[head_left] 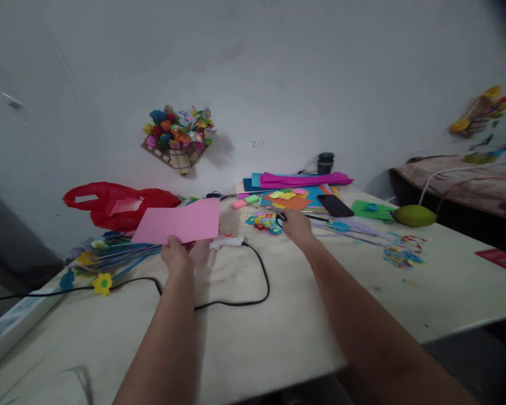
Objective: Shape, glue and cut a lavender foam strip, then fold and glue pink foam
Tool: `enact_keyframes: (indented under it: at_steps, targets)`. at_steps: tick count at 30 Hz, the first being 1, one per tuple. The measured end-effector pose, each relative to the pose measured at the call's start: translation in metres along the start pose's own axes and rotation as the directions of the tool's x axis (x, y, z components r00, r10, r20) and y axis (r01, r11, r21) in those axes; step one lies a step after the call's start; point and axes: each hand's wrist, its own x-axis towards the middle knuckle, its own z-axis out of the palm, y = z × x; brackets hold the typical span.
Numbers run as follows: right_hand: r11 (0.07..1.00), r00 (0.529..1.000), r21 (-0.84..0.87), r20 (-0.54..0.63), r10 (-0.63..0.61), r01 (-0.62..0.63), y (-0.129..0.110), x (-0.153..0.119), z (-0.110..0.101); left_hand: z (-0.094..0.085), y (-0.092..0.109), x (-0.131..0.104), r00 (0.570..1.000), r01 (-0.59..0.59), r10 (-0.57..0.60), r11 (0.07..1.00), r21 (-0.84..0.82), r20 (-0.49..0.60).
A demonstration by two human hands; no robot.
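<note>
My left hand (177, 256) pinches the lower edge of a pink sheet of paper (179, 222), raised above the left part of the table. On the other side my right hand (297, 226) is closed around scissors (280, 218); a dark handle loop shows at its left, and the blades are hard to make out. Beside that hand lie small colourful paper flowers (263, 221). A white glue gun (226, 242) with a black cord rests between my hands. Behind the pink sheet sits a red plastic bag (118, 211).
Flower stems (126, 256) lie at left near a yellow flower (102, 284). Coloured sheets (307, 179), a black phone (335, 205), a dark jar (325, 162), a green fruit (415, 215) and paper scraps (405, 256) occupy the back and right. A flower decoration (179, 138) hangs on the wall.
</note>
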Motion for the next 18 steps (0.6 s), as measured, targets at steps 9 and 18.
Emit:
enact_keyframes:
  at_steps: [9,18]
  targets:
    - [0.975,0.977,-0.078,0.036,0.209,-0.206,0.031,0.004,0.005,0.003,0.003,-0.006,0.999,0.031,-0.031,0.999,-0.012,-0.020]
    - [0.954,0.963,-0.151,0.035,0.269,-0.261,0.043,0.003,0.019,0.000,-0.001,-0.001,1.000,0.007,-0.006,0.999,-0.032,0.024]
